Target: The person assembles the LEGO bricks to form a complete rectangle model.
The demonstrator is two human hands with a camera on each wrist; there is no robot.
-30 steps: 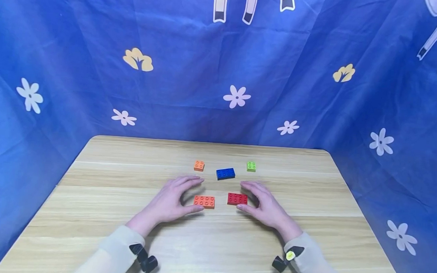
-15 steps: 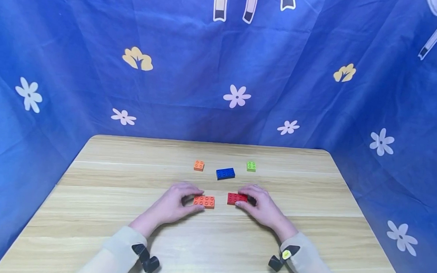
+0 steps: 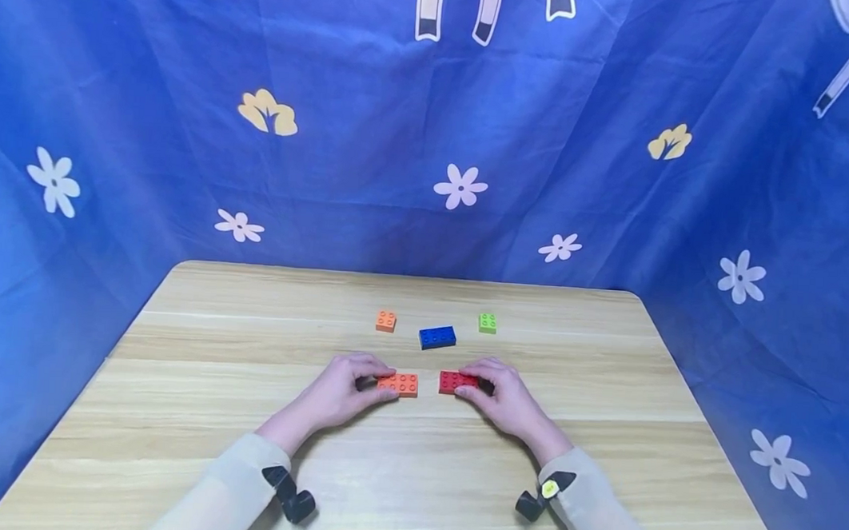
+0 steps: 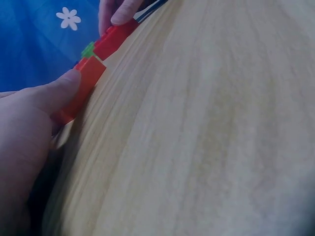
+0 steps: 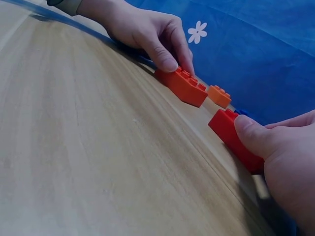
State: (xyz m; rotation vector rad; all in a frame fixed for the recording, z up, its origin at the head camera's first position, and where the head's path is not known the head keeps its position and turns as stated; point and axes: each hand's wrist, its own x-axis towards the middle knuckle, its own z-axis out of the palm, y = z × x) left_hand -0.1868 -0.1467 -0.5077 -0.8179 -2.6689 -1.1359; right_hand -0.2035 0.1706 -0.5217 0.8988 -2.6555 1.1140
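In the head view my left hand (image 3: 339, 389) pinches a long orange toy brick (image 3: 402, 385) between thumb and fingers at its left end. Opposite, my right hand (image 3: 504, 397) grips a red toy brick (image 3: 450, 382) by its right end. A narrow gap separates the two bricks, studs facing up. The right wrist view shows the orange brick (image 5: 186, 88) and the red brick (image 5: 231, 132) close to the tabletop; whether they touch it I cannot tell.
Behind the hands lie a blue brick (image 3: 437, 338), a small orange brick (image 3: 386, 321) and a small green brick (image 3: 488, 323) on the wooden table (image 3: 413, 488). A blue patterned cloth (image 3: 345, 133) hangs around the back and sides.
Both hands have closed in on their bricks, fingers coming down to the sides. Since half a second ago the orange brick has shifted slightly away from me, and the red one slightly left and away.
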